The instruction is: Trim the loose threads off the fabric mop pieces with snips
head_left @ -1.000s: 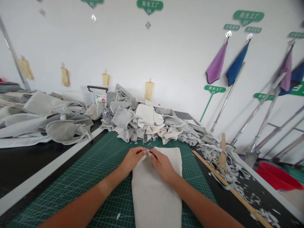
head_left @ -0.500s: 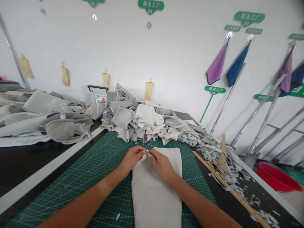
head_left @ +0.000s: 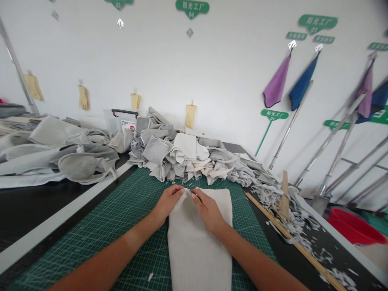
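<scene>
A long piece of light grey cloth (head_left: 200, 242) lies on the green cutting mat (head_left: 127, 210). At its far left corner, my left hand (head_left: 169, 203) is closed, pinching the cloth's edge between thumb and fingers. My right hand (head_left: 209, 210) rests over the cloth beside it, closed around a thin dark tool (head_left: 198, 197) whose tip meets the pinched edge. Most of the tool is hidden by the fingers, so I cannot tell its exact kind.
A heap of grey cloth pieces (head_left: 188, 153) stands beyond the mat, with more cloths (head_left: 60, 149) at left. On the right lie a wooden strip (head_left: 294, 240), scraps (head_left: 297, 210) and scissors (head_left: 277, 214). A red basin (head_left: 354, 226) sits beyond the table's right edge.
My right hand's fingers and the tool tip have shifted slightly at the cloth's edge. My left hand keeps its pinch with almost no movement. The cloth stays in place.
</scene>
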The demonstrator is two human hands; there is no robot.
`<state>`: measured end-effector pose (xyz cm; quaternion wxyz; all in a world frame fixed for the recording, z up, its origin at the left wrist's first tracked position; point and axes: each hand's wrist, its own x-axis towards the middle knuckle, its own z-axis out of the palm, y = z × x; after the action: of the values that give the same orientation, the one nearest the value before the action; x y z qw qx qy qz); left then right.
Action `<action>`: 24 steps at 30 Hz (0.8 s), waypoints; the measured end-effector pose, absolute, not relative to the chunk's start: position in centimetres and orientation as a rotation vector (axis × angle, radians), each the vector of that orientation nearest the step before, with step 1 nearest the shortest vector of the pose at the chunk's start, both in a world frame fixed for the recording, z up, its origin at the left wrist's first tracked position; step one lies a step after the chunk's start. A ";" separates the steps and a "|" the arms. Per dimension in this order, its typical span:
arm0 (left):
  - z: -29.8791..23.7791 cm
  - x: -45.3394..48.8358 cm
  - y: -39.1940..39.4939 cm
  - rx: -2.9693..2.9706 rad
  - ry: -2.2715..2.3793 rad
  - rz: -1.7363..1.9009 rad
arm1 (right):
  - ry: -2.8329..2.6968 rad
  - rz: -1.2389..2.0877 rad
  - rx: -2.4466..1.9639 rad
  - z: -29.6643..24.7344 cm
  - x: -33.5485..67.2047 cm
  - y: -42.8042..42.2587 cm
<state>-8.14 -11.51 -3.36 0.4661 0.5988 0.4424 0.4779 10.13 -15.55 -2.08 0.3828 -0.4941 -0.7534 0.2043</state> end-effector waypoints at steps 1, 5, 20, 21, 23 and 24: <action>-3.3 -8.1 -11.6 1.463 1.084 1.162 | -1.930 0.518 -1.260 -2.1 10.1 -15.6; -3.0 -8.0 -11.7 1.457 1.064 1.105 | -1.970 0.502 -1.257 -2.0 10.2 -15.6; -3.1 -8.0 -11.6 1.495 1.045 1.092 | -1.995 0.514 -1.253 -2.0 10.2 -15.6; -3.1 -8.0 -11.6 1.491 1.048 1.092 | -1.994 0.511 -1.254 -2.0 10.2 -15.6; -3.0 -7.9 -11.6 1.478 1.048 1.099 | -1.995 0.507 -1.258 -1.9 10.2 -15.6; -3.1 -7.9 -11.6 1.468 1.048 1.108 | -1.995 0.505 -1.261 -1.9 10.2 -15.6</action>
<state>-7.91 -11.61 -3.06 0.4903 0.6044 0.4317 0.4560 10.24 -15.61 -1.90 0.3561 -0.4881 -0.7725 0.1955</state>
